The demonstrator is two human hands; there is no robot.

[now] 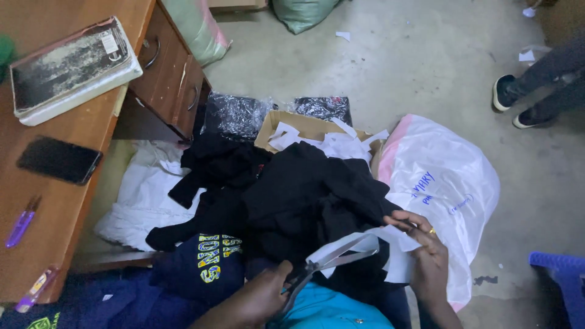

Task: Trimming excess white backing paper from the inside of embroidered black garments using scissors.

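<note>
My left hand [259,298] grips the handles of a pair of metal scissors [332,262], whose blades are spread apart around a strip of white fabric [390,244]. My right hand [426,256], a ring on one finger, holds that white piece by its far side. Both hands hover over a heap of black garments [292,195] on my lap. A dark navy garment with yellow lettering [210,259] lies just left of my left hand, and a turquoise cloth [329,311] sits below the scissors.
A wooden desk [61,183] at left carries a worn book [70,67], a dark phone [59,160] and purple thread snips [21,225]. A cardboard box [304,128] of white scraps, a white plastic bag [445,183], another person's feet [518,100] and a blue stool [563,274] surround me.
</note>
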